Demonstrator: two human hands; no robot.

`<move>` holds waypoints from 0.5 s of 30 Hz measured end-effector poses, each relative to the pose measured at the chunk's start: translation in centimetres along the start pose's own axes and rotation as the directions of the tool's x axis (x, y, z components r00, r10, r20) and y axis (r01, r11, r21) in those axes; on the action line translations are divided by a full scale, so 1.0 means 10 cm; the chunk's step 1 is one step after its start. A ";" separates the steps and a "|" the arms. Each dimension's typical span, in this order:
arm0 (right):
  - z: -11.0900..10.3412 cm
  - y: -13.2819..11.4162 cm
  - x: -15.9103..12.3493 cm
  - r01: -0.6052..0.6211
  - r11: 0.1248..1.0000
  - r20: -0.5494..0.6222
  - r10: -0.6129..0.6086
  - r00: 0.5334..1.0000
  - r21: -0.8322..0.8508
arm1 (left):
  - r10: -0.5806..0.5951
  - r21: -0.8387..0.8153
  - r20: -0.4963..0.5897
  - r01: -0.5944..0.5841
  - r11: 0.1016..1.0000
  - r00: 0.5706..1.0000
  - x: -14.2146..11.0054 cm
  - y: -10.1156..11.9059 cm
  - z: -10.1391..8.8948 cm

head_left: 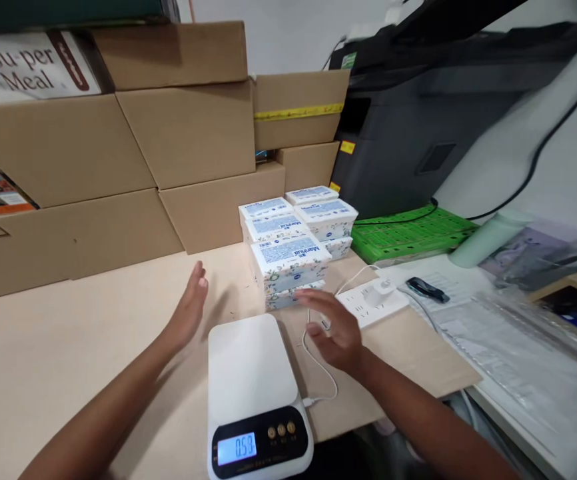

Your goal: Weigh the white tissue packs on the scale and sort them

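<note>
A white digital scale [251, 373] sits at the near edge of the beige table [43, 353]; its lit display shows digits. Behind it stand stacked white tissue packs [291, 257] with blue labels. My left hand [188, 310] hovers left of the scale, fingers stretched out, holding nothing. My right hand [331, 327] is to the right of the scale, fingers spread and empty, just in front of the lowest tissue pack and above a thin white cable [318, 367].
Cardboard boxes [168, 133] are stacked along the back. A dark printer [418, 113] stands at the back right above a green mat [408, 233]. A white power strip [373, 300], a pale green bottle [488, 237], papers and clear plastic sleeves [508, 340] lie to the right.
</note>
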State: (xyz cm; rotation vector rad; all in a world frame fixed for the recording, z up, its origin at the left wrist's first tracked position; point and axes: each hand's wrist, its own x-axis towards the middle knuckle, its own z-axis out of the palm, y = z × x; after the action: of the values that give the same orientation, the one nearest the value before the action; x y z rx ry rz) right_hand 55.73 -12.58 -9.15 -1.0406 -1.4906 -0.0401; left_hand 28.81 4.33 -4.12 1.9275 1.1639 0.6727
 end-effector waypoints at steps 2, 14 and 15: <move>-0.10 0.09 0.11 -0.027 0.999 -0.264 0.031 0.964 0.017 | 0.081 -0.133 0.130 -0.064 0.989 0.988 -0.19 0.20 0.07; -0.32 0.99 0.33 -0.578 0.746 -0.211 0.655 0.726 0.330 | 0.114 -0.286 0.458 0.024 0.958 0.882 -0.11 0.97 0.46; -0.33 1.01 0.33 -0.574 0.755 -0.211 0.647 0.733 0.318 | 0.083 -0.279 0.431 0.046 0.959 0.898 -0.09 0.97 0.46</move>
State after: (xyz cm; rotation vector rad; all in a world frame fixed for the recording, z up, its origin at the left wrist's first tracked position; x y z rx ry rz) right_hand 64.92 -6.66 -11.02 -1.2267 -0.7816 0.4231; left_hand 36.60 -0.78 1.22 1.7259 0.7214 0.3578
